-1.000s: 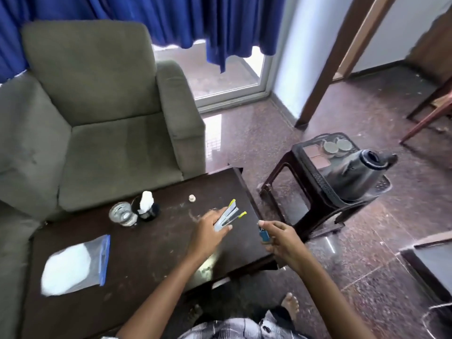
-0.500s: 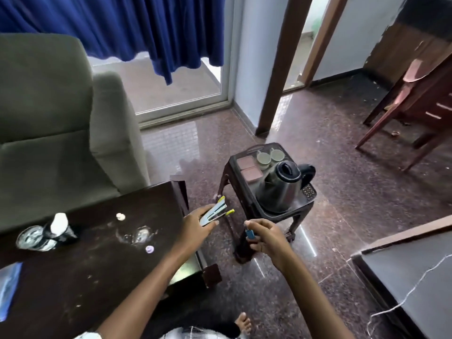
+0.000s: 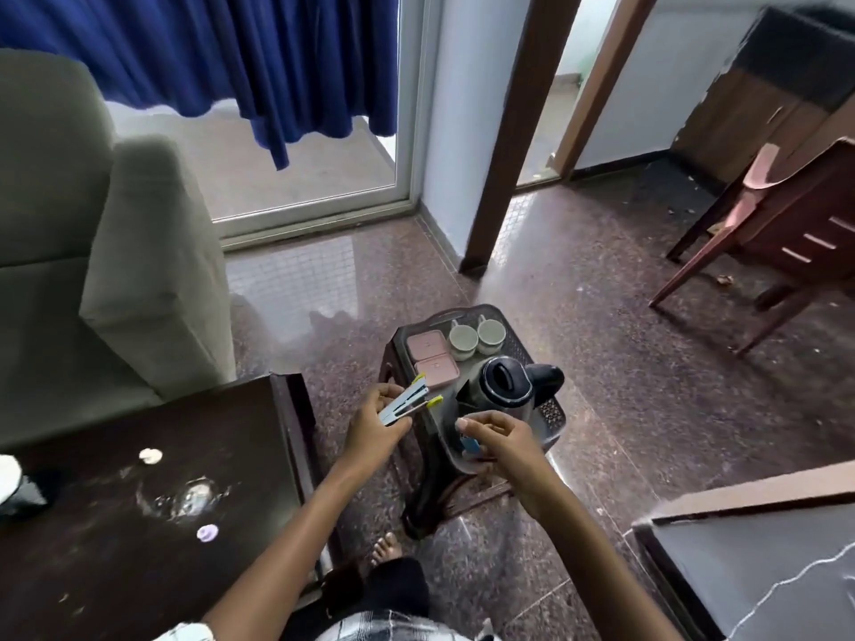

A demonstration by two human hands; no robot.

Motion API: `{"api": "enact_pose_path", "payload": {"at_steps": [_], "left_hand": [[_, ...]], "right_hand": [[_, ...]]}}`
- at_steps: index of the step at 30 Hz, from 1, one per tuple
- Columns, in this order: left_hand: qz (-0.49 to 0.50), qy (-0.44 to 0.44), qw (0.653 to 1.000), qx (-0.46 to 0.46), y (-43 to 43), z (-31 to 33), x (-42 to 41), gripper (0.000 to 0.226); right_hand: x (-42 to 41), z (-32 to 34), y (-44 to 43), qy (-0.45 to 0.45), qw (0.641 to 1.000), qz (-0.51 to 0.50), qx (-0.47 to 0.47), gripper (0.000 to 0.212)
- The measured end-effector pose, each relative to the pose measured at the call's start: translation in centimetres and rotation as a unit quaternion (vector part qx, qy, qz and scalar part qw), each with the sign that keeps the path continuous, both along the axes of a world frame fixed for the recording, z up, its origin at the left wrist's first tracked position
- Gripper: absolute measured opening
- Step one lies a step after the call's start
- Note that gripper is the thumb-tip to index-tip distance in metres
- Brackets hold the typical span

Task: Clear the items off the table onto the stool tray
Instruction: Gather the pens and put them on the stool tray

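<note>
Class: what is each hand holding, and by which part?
The left hand grips grey yellow-tipped sticks by their plain ends. The right hand pinches a small blue item, mostly hidden, so which part cannot be told.

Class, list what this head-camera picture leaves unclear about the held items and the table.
Head view throughout.
Small blue item in the right hand: mostly covered by its fingers, unidentifiable.
Grey strips with yellow tips in the left hand: too small to count.
White-topped dark object on the dark wooden table: cut off by the left edge.
</note>
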State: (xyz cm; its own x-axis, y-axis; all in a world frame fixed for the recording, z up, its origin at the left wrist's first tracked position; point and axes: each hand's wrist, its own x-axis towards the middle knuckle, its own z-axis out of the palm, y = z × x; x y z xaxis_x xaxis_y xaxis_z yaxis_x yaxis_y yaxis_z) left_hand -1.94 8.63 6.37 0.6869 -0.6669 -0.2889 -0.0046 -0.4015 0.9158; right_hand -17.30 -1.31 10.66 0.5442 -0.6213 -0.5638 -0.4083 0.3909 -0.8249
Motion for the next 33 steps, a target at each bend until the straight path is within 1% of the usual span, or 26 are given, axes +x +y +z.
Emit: {"api": "enact_pose_path", "payload": {"at_steps": [2,5,9,11,13,16,19,22,24,26,28,29,33], "left_hand": [[-0.012,0.008,1.000,0.002,-2.3,-0.2,0.7,0.037],[-0.026,0.012,1.000,-0.004,-5.5,-0.5,1.9,0.037],[-0.016,0.018,1.000,0.001,-8.3,-0.7,3.2,0.037],[-0.003,0.029,1.000,-0.003,-9.3,-0.6,3.8,0.035],[0.013,0.027,1.000,0.001,-10.1,-0.8,4.5,0.037],[0.047,0.028,0.998,0.013,-10.9,-1.4,5.1,0.038],[0.070,0.040,0.996,0.024,-11.7,-1.7,5.0,0.041],[0.107,0.045,0.993,0.024,-13.0,-1.2,4.7,0.046],[0.125,0.054,0.990,0.027,-14.1,-0.9,4.6,0.046],[0.143,0.066,0.987,0.022,-15.1,-0.8,4.4,0.043],[0.165,0.073,0.983,0.022,-15.8,-0.7,4.0,0.039],[0.177,0.078,0.981,0.023,-15.9,-0.7,3.8,0.039],[0.224,0.089,0.970,0.036,-16.0,-1.4,2.6,0.041]], "right_hand": [[0.0,0.5,-2.3,0.002,1.000,-0.002,-0.006,0.014],[0.6,0.9,-5.8,-0.001,0.999,-0.023,-0.029,0.018],[2.3,1.2,-9.5,-0.002,0.998,-0.034,-0.052,0.015],[3.4,1.1,-11.4,0.010,0.996,-0.034,-0.078,0.020],[4.7,0.2,-13.7,0.038,0.991,-0.020,-0.125,0.024],[6.9,-3.2,-17.6,0.119,0.972,0.046,-0.197,0.027],[8.9,-7.4,-20.8,0.203,0.938,0.158,-0.232,0.031],[10.4,-10.9,-23.3,0.254,0.906,0.259,-0.217,0.032],[11.3,-13.3,-24.6,0.283,0.886,0.306,-0.201,0.032],[12.0,-15.5,-25.5,0.306,0.870,0.337,-0.189,0.030],[12.4,-17.4,-25.9,0.318,0.857,0.359,-0.188,0.021],[12.5,-18.2,-26.0,0.324,0.851,0.371,-0.183,0.021],[12.6,-21.1,-25.6,0.331,0.834,0.406,-0.171,0.043]]}}
